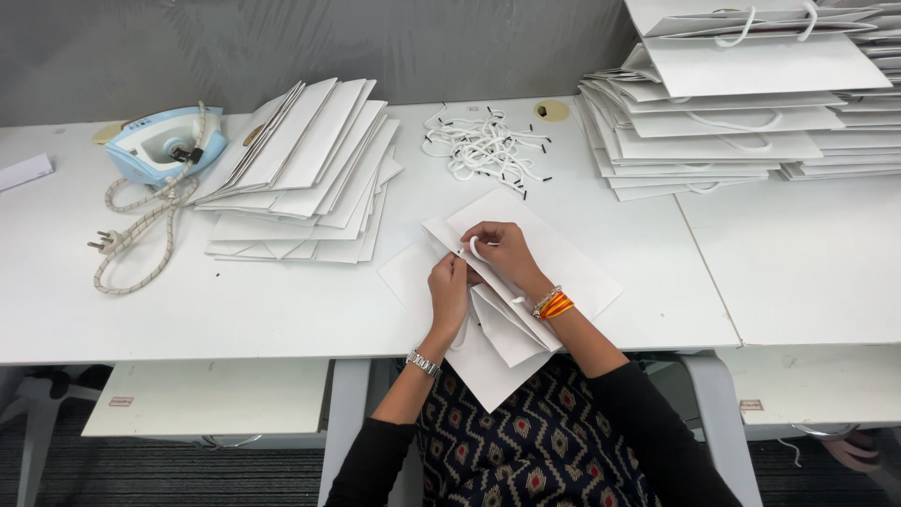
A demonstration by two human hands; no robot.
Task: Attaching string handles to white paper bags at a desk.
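Note:
A flat white paper bag [563,258] lies on the white table [282,310] at its front edge, its mouth turned toward me. My right hand [502,252] pinches a white cord handle [477,252] at the bag's upper rim. My left hand [449,289] grips the bag's rim just left of it, fingers closed on the paper. A silver watch sits on my left wrist, orange and red bangles on my right.
A fanned pile of flat white bags [300,174] lies at the left. A tangle of white cords [481,145] is at the back centre. Tall stacks of finished bags with handles [741,113] stand at the right. A light blue iron [164,141] with a coiled cable sits far left.

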